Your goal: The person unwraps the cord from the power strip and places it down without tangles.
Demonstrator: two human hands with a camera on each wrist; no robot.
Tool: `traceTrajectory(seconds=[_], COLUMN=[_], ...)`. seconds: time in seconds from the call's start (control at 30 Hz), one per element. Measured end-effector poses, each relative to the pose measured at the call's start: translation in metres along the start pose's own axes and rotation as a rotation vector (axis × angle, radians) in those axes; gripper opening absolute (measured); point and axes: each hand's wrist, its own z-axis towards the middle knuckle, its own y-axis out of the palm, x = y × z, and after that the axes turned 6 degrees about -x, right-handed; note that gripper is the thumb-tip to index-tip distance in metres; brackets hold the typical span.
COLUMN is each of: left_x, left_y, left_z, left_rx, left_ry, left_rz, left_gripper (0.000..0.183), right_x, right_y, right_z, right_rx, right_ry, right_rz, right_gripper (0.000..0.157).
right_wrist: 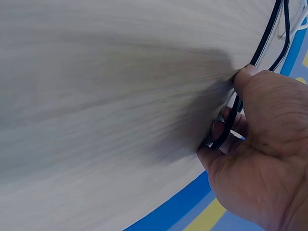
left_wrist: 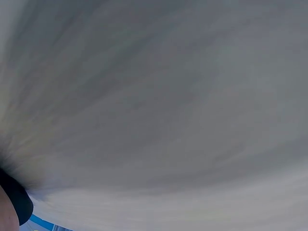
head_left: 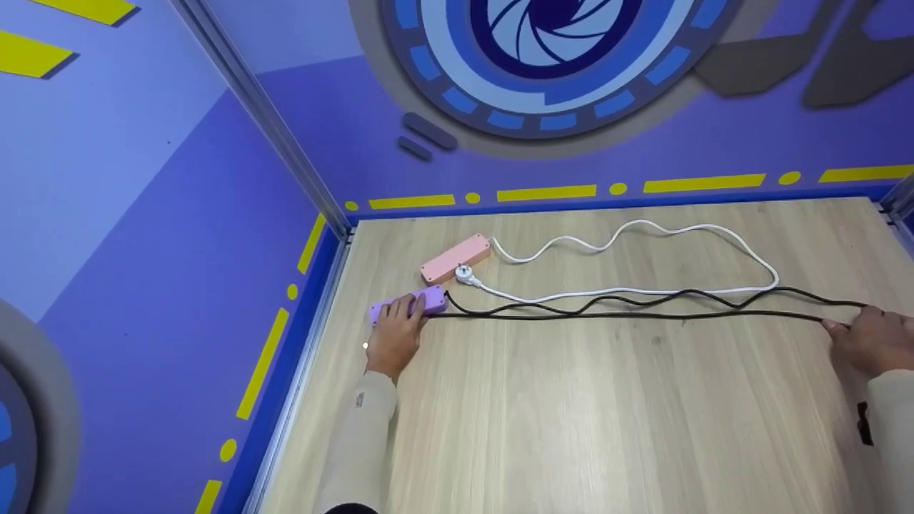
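Note:
At the left of the table, my left hand point(head_left: 395, 343) holds a purple power strip point(head_left: 434, 299), fingers over its top and thumb along the near side. Its black cable point(head_left: 643, 316) stretches across the table in two runs, one wavy and one nearly straight. On the far right my right hand point(head_left: 875, 341) grips the black cable; the right wrist view shows fingers point(right_wrist: 246, 77) curled around the dark cord point(right_wrist: 233, 119), close over the tabletop. Just beyond the purple strip lies a pink power strip point(head_left: 457, 258), with a white plug point(head_left: 465, 274) against its near side.
The pink strip's white cable point(head_left: 750, 250) forms a long loop behind the black one, crossing it toward the right. Blue and purple printed panels point(head_left: 300, 78) wall the wooden table point(head_left: 571, 421) at the left and back. Tabletop fills most of the left wrist view.

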Motion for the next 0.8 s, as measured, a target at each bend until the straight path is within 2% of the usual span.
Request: traceTrajectory(seconds=[0.17, 0.3, 0.4, 0.53, 0.8], left_x=[-0.002, 0.002, 0.006, 0.007, 0.001], left_y=[0.0, 0.0, -0.002, -0.003, -0.005], left_z=[-0.008, -0.011, -0.009, -0.004, 0.001], left_rx=[-0.007, -0.022, -0.024, -0.011, -0.038], left_ry=[-0.011, -0.013, -0.005, 0.009, -0.006], left_rz=[0.005, 0.002, 0.006, 0.021, 0.04], left_gripper=[0.049, 0.05, 0.049, 0.048, 0.05], right_x=[-0.005, -0.01, -0.009, -0.006, -0.009], right_y=[0.003, 0.003, -0.001, -0.008, -0.007], right_z=[0.002, 0.001, 0.002, 0.007, 0.014], right_rx=[-0.001, -0.034, -0.065, -0.082, -0.054], right_ry=[-0.004, 0.051, 0.067, 0.077, 0.077], right_rz=[0.006, -0.006, -0.054, -0.06, -0.057], right_gripper=[0.069, 0.07, 0.072, 0.073, 0.07])
